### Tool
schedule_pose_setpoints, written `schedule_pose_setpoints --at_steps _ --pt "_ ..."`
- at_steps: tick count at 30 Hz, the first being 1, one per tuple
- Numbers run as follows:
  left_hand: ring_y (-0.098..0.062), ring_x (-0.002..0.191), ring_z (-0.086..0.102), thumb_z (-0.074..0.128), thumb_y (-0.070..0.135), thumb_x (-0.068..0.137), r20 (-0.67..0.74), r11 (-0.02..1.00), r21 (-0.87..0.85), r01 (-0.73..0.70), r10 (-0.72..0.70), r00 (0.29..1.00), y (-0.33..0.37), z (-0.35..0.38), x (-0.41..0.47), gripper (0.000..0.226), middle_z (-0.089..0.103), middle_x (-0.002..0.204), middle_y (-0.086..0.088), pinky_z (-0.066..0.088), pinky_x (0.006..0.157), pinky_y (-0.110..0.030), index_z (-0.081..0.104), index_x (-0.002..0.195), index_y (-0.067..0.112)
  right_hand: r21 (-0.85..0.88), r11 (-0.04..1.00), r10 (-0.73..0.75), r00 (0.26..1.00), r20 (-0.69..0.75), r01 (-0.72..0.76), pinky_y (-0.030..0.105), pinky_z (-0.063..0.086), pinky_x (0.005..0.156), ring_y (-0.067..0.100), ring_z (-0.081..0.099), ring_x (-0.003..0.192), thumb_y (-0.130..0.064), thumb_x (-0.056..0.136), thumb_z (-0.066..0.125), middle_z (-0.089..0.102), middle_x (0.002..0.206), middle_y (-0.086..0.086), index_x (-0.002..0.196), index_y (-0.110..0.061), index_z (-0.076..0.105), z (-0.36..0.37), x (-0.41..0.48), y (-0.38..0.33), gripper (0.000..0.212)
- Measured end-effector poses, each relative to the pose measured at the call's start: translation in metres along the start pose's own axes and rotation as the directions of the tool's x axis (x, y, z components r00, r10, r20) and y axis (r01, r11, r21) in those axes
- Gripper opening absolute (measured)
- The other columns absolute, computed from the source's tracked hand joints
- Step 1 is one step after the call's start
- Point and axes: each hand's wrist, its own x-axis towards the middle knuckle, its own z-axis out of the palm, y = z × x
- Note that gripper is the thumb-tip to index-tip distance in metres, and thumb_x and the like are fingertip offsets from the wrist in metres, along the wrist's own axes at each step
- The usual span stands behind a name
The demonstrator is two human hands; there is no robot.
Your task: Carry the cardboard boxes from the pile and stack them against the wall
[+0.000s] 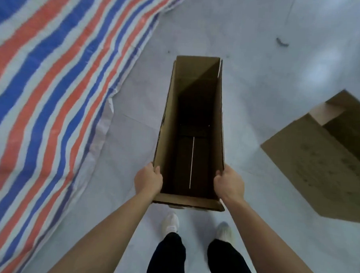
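The person holds a tall open cardboard box [197, 100] in front of their body, and its open top faces up so the dark inside shows. The left hand [148, 180] is curled round the box's rim at 9 o'clock and the right hand [229, 185] is curled round the rim at 3 o'clock, so both hands grip it. A second cardboard box [318, 163] lies on the grey floor [271, 57] at 3 o'clock, a red, white and blue striped tarp [43, 89] covers the floor from 8 to 11 o'clock, and two white shoes [170, 222] stand at 6 o'clock.
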Motion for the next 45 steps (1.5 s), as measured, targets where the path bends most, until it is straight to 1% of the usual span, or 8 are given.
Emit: schedule_pose_setpoints --at_steps 4,8,14,24,29,33,37,45 --pt "-0.029 0.1 0.068 0.044 0.034 0.104 -0.135 0.997 -0.069 0.036 -0.045 0.99 -0.008 -0.059 -0.052 0.036 0.067 0.118 -0.01 0.057 0.089 -0.042 0.058 0.128 0.011 -0.016 0.982 -0.186 0.982 0.015 0.187 0.031 0.039 0.072 0.034 0.064 0.1 -0.016 0.102 0.044 0.069 0.108 0.013 0.119 -0.011 0.062 -0.041 -0.047 -0.039 0.025" --pt "-0.025 0.11 0.064 0.043 0.037 0.104 -0.256 0.983 -0.136 0.12 -0.152 0.955 -0.027 -0.096 -0.111 0.035 0.066 0.121 -0.005 0.053 0.096 -0.039 0.059 0.125 0.014 -0.034 0.923 -0.381 0.923 0.058 0.383 0.032 0.042 0.07 0.028 0.06 0.086 -0.019 0.102 0.042 0.067 0.097 0.006 0.12 -0.015 0.061 -0.052 -0.087 -0.06 0.026" --pt "-0.025 0.102 0.066 0.04 0.037 0.105 -0.437 0.922 -0.266 0.281 -0.375 0.818 -0.08 -0.102 -0.221 0.035 0.069 0.11 -0.006 0.052 0.087 -0.034 0.063 0.114 0.013 -0.099 0.77 -0.607 0.771 0.191 0.631 0.03 0.04 0.066 0.021 0.051 0.074 -0.021 0.105 0.04 0.063 0.089 0.002 0.124 -0.015 0.059 -0.045 -0.158 -0.071 0.027" --pt "-0.015 0.08 0.058 0.035 0.038 0.105 -0.421 0.597 -0.571 0.564 -0.802 0.423 -0.276 -0.1 -0.47 0.032 0.063 0.093 0.002 0.051 0.076 -0.031 0.061 0.109 0.019 -0.1 0.327 -0.794 0.33 0.511 0.94 0.029 0.043 0.075 0.027 0.067 0.102 -0.027 0.107 0.041 0.07 0.113 0.008 0.124 -0.015 0.06 0.047 -0.413 -0.058 0.029" --pt "-0.017 0.075 0.057 0.038 0.032 0.105 -0.378 0.444 -0.731 0.518 -0.896 0.235 -0.373 -0.075 -0.611 0.03 0.062 0.088 0.001 0.044 0.07 -0.029 0.063 0.106 0.016 -0.058 0.095 -0.821 0.111 0.56 0.994 0.027 0.046 0.075 0.017 0.062 0.09 -0.027 0.107 0.043 0.067 0.106 0.003 0.119 -0.017 0.061 0.111 -0.561 -0.009 0.024" --pt "-0.014 0.066 0.05 0.041 0.029 0.104 -0.336 0.321 -0.831 0.454 -0.941 0.049 -0.453 -0.053 -0.723 0.027 0.058 0.079 0.002 0.038 0.063 -0.028 0.063 0.102 0.014 0.019 -0.043 -0.812 -0.046 0.582 0.999 0.02 0.049 0.076 0.013 0.066 0.097 -0.033 0.106 0.046 0.058 0.096 -0.008 0.121 -0.021 0.06 0.168 -0.688 0.037 0.023" --pt "-0.009 0.06 0.048 0.043 0.029 0.104 -0.307 0.249 -0.881 0.402 -0.948 -0.086 -0.526 -0.047 -0.805 0.027 0.057 0.075 0.005 0.032 0.051 -0.023 0.064 0.101 0.014 0.078 -0.141 -0.77 -0.159 0.618 0.987 0.023 0.056 0.081 0.014 0.067 0.096 -0.037 0.104 0.05 0.06 0.098 -0.008 0.118 -0.024 0.059 0.217 -0.793 0.058 0.022" --pt "-0.015 0.064 0.055 0.044 0.032 0.104 -0.202 0.111 -0.941 0.319 -0.943 -0.266 -0.683 -0.057 -0.881 0.027 0.058 0.072 0.006 0.04 0.059 -0.029 0.065 0.1 0.016 0.175 -0.27 -0.705 -0.318 0.633 0.947 0.02 0.054 0.083 0.015 0.067 0.1 -0.04 0.104 0.051 0.063 0.108 -0.009 0.129 -0.026 0.056 0.334 -0.956 0.054 0.029"
